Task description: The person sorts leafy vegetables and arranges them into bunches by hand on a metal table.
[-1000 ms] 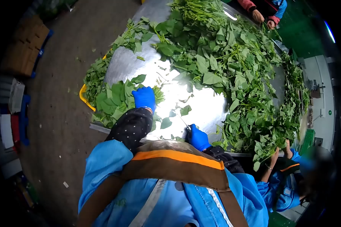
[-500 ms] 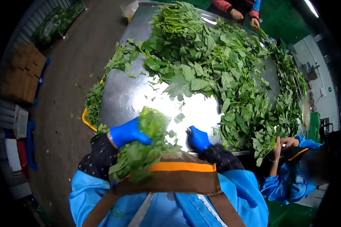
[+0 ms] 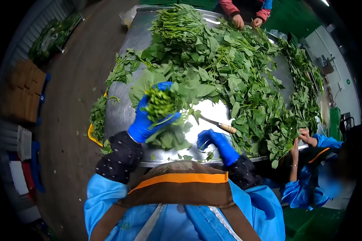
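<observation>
My left hand (image 3: pixel 142 120), in a blue glove, grips a bunch of leafy greens (image 3: pixel 161 105) above the metal table (image 3: pixel 124 96). The cut stem ends face me and the leaves fan out around them, partly blurred. My right hand (image 3: pixel 217 143), also blue-gloved, is low over the table's near edge with its fingers curled. A thin pale loop shows by its fingertips, but I cannot make out what it is. Just beyond that hand lies a knife (image 3: pixel 228 127) with a wooden handle, its blade pointing left toward the bunch.
A large heap of greens (image 3: pixel 245 80) covers the table's middle and right. A yellow crate (image 3: pixel 93 134) with greens stands at the left edge. One co-worker's hands (image 3: pixel 245 22) are at the far side; another's hands (image 3: pixel 301 140) hold greens at right. Cardboard boxes (image 3: pixel 22 88) stand far left.
My left hand has lifted the bunch forward over the table and turned its stem ends toward me. The knife now lies in plain view on the table, and my right hand is nearer the edge.
</observation>
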{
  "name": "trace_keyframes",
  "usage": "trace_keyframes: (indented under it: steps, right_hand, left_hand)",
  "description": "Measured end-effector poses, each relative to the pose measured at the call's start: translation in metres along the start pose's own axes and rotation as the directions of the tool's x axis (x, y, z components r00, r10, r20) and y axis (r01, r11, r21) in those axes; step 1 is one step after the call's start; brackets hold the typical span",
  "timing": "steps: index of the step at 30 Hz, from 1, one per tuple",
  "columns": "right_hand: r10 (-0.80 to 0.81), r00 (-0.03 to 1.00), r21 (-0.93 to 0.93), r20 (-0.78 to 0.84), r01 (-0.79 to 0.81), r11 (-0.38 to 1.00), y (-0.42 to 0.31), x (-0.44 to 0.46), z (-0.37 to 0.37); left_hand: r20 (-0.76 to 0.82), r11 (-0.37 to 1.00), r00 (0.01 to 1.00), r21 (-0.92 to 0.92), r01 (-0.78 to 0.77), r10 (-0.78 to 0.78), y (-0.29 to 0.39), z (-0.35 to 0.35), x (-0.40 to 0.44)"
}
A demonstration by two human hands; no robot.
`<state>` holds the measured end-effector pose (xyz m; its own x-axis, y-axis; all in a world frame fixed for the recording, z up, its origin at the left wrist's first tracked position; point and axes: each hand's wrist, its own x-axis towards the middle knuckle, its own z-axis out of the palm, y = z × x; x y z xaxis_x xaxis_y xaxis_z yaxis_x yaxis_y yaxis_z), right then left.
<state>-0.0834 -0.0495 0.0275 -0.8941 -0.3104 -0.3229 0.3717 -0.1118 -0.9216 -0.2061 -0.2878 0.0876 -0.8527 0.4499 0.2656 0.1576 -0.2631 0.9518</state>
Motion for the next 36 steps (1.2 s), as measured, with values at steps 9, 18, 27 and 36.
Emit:
trace_keyframes:
  steps: [9,18,27,36]
  right_hand:
    - [-0.100,0.938,0.091,-0.332,0.138,0.986,-0.040,0.049,0.048]
    - [-0.522,0.643,-0.680,-0.561,0.003,0.733,0.030,0.039,-0.014]
    - [-0.535,0.845,-0.997,0.001,0.042,0.064,0.025,0.102,0.009]
    - [-0.716,0.688,-0.976,-0.122,0.048,0.212,-0.016,0.071,0.008]
  left_hand:
    - [0.259,0.357,0.959,0.890,-0.282,0.113,-0.021,0.018,-0.070]
    - [-0.191,0.572,0.960,0.772,0.277,-0.206,-0.047,-0.065,-0.135]
    - [-0.059,0.155,0.990,0.985,0.079,-0.128,-0.104,-0.003,-0.061]
    - [-0.484,0.621,0.669,0.285,0.730,-0.565,-0.144,-0.048,-0.120]
